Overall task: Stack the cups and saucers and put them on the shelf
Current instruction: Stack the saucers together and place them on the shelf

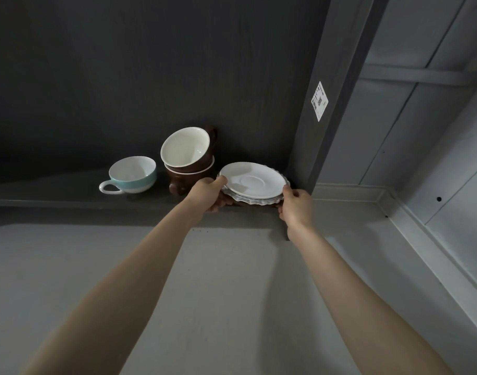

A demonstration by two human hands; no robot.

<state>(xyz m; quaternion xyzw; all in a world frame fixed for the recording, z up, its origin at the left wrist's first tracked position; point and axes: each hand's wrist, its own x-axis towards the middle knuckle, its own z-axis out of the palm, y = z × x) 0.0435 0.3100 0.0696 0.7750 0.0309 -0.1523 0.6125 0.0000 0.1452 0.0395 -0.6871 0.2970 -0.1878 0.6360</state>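
**Mia:** What was closest to the camera?

**Tom:** Two bare arms. They reached up and away from the person, over a pale grey flat top (232,293).

**Mia:** What did the hands do?

**Tom:** The left hand (206,194) was curled around the left edge of a stack of saucers (255,185). Its thumb lay on top of the rim and its fingers went under. The right hand (295,207) held the right edge, with its fingertips pinched on the rim. So both hands had hold of the stack, one on each side.

**Mia:** Where was the stack?

**Tom:** At the front edge of the dark shelf (69,196), near the right end, just beside the dark side post (329,104). One could not tell if it sat flat on the shelf or was a bit lifted. The top saucer was plain white. A saucer with a wavy rim showed under it.

**Mia:** And the cups?

**Tom:** Two brown cups (190,161) stood on the shelf just left of the saucers. One sat inside the other, and the top one tilted. They were white inside. Further left stood a white and pale blue cup (131,175), upright and alone, with its handle pointing to the left.

**Mia:** What was furthest back?

**Tom:** The dark back wall, and a white sticker (319,100) up on the post.
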